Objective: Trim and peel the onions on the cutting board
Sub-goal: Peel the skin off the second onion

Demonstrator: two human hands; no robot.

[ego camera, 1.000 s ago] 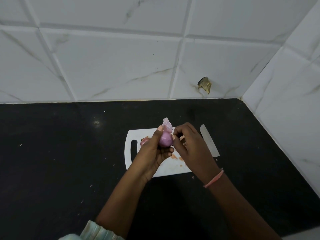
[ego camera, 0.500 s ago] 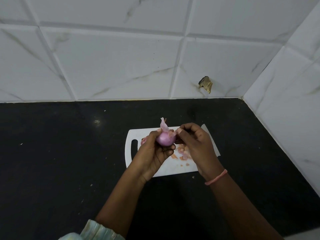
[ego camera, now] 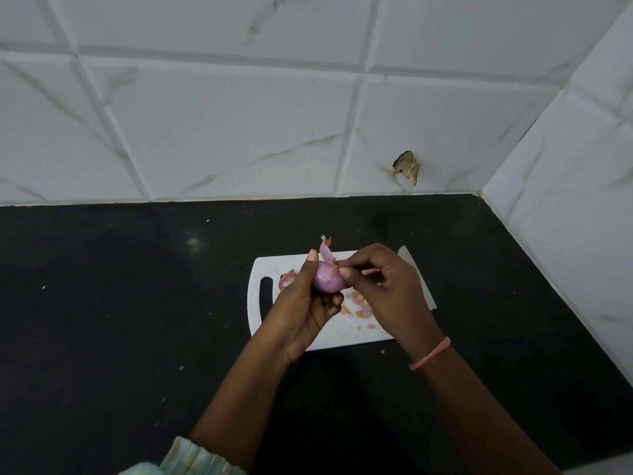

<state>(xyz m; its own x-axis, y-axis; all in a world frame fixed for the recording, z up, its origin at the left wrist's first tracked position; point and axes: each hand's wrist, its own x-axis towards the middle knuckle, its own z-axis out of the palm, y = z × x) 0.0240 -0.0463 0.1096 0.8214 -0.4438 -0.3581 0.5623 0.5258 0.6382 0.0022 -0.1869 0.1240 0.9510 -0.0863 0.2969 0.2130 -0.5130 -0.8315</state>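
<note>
My left hand grips a small purple onion just above the white cutting board. A strip of loose skin stands up from the onion's top. My right hand pinches the skin at the onion's right side with thumb and fingertips. A second onion lies on the board behind my left hand, mostly hidden. Bits of peel lie on the board under my right hand. A knife blade shows past my right hand at the board's right edge.
The board sits on a black countertop in a corner of white tiled walls. A brown scrap sticks to the back wall. A pink band circles my right wrist.
My right hand has shifted its pinch from the top of the onion down to its right side. The loose skin strip now stands free above the onion. More peel bits show on the board.
</note>
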